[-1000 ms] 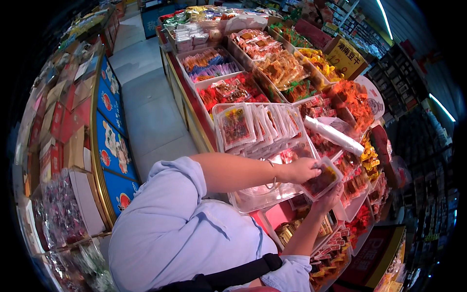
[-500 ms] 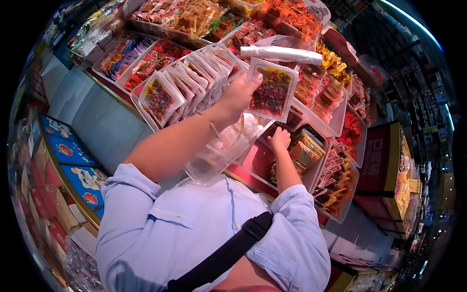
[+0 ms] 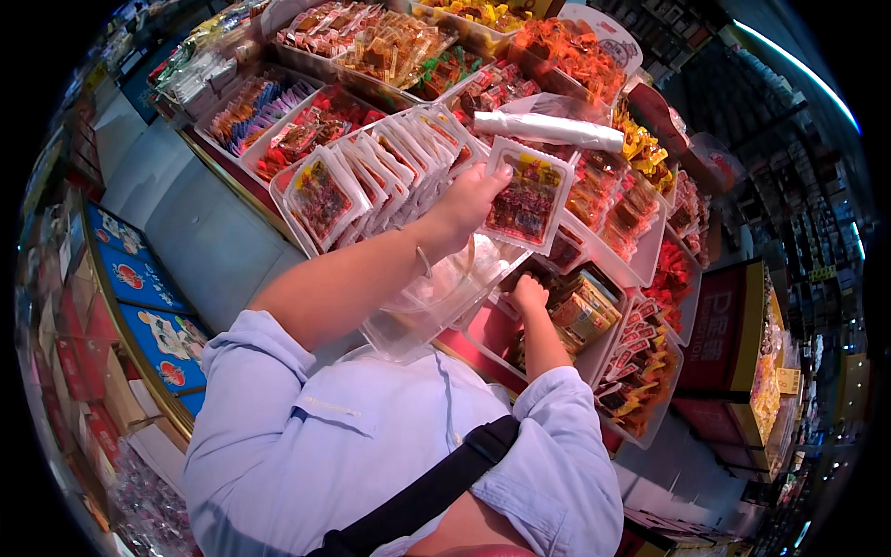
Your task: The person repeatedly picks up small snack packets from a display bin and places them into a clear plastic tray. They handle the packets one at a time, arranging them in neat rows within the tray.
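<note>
My left hand point(image 3: 466, 210) grips a flat, square snack packet point(image 3: 525, 197) by its left edge, thumb on the front. The packet has a clear window with dark red contents and a pale border. It is held up in front of a bin with a row of similar packets point(image 3: 320, 198) standing on edge. My right hand point(image 3: 528, 294) is lower and to the right, over a bin partly filled with yellowish packets point(image 3: 587, 311). Its fingers are curled downward near the bin's left side, and what they hold, if anything, is hidden.
A white plastic roll point(image 3: 549, 130) lies across the bins beyond the held packet. A clear tub point(image 3: 408, 325) with pale contents sits close to my body. Around them stand bins of wrapped snacks, including orange ones point(image 3: 571, 51) and red ones point(image 3: 673, 269). A promotional stand point(image 3: 719, 325) is at the right.
My right hand's fingers have gone from spread to curled down, slightly lower in the bin. My left hand still holds the packet. The whole view has shifted a little.
</note>
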The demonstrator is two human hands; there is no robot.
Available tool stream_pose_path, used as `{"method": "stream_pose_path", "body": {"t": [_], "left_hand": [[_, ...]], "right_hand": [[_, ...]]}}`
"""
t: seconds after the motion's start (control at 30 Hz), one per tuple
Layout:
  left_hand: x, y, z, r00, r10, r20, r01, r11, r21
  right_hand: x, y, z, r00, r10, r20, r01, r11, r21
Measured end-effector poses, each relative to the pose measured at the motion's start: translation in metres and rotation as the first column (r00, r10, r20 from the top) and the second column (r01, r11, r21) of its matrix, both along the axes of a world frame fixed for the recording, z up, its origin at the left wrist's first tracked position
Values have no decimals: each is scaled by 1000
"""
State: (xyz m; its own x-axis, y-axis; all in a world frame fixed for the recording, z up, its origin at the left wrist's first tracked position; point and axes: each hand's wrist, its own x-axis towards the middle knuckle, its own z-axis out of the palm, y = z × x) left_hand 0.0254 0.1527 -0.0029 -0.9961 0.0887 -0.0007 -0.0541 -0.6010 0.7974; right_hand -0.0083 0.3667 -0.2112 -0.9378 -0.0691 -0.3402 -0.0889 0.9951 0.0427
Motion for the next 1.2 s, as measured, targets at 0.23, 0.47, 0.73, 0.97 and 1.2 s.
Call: {"method": "stream_pose_path", "body": {"t": [0.23,0.47,0.73,0.97,1.2], "left_hand": [[-2,-2,-2,1000,17,8,-17,999,41],[0,1,3,999,16,-37,-15,1000,16],[-5,1,-7,987,128,-100,-135,989,-68],[-1,2,-5,990,89,-107,-99,990,-102],[2,3,5,993,72,-89,-77,996,-50]], "right_hand": [[0,5,0,975,93,201,-93,996,-8],[-4,19,-5,898,126,421,-63,985,-161],[-11,43,31,953,-216,211,260,234,-937],[14,31,134,961,-268,69,-21,-319,-948],[33,2,184,966,-254,-49,-165,-460,-873]]}}
